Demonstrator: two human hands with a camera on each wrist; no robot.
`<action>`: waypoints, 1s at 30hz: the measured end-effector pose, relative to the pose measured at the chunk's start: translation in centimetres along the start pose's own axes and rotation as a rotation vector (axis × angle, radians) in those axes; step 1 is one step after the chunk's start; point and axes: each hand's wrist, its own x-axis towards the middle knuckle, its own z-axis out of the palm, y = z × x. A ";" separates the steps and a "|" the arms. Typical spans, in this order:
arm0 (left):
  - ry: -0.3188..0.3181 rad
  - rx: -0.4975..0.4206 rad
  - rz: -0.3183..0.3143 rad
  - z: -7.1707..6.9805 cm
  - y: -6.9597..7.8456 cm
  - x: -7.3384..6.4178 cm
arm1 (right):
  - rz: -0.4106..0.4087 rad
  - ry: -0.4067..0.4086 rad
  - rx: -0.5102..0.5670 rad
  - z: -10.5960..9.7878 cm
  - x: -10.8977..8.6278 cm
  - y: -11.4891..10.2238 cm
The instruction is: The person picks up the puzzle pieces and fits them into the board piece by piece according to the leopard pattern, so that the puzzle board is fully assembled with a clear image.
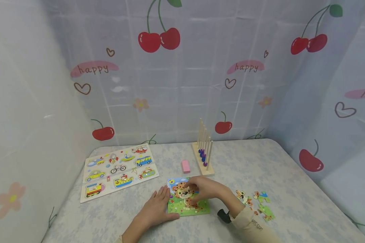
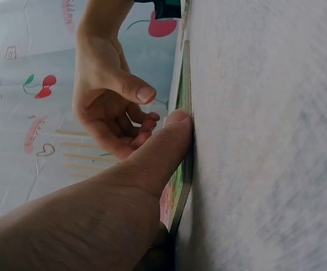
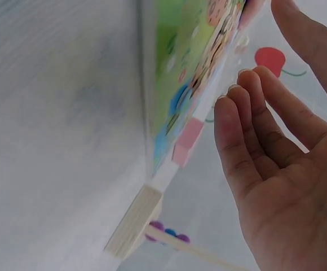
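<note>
A square leopard jigsaw puzzle board [image 1: 188, 212] lies flat on the table in the head view. My left hand [image 1: 155, 207] rests at its lower left corner, fingers along the left edge and thumb by the near edge. In the left wrist view that thumb [image 2: 160, 149] touches the board's rim. Above the board hovers my right hand [image 1: 205, 189], its fingers loosely bent. The right wrist view shows the right hand [image 3: 287, 164] with nothing between thumb and fingers. Part of the leopard picture is hidden beneath it in the head view.
Loose puzzle pieces [image 1: 266, 212] lie right of the board, beside the right forearm. Behind it stand a pink block [image 1: 186, 166] and a wooden peg rack [image 1: 207, 170] with purple and blue beads. A vehicle puzzle board [image 1: 109, 182] lies at the left.
</note>
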 end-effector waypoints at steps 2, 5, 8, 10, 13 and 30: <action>0.002 0.005 -0.002 0.0 0.0 0.1 | 0.006 0.006 0.010 -0.2 -0.5 0.4; -0.003 0.007 -0.006 0.1 -0.1 0.2 | 0.022 0.006 0.027 -0.5 -1.4 0.9; -0.007 0.014 -0.009 0.3 -0.1 0.3 | 0.039 0.005 0.040 -0.7 -2.4 1.6; -0.009 0.015 -0.010 0.3 -0.1 0.3 | 0.043 0.006 0.047 -1.0 -3.1 2.1; -0.004 0.015 -0.007 0.3 -0.1 0.4 | 0.052 0.007 0.053 -1.5 -4.2 2.9; -0.015 0.011 -0.020 0.2 0.0 0.4 | 0.236 -0.001 0.082 -3.9 -10.1 7.7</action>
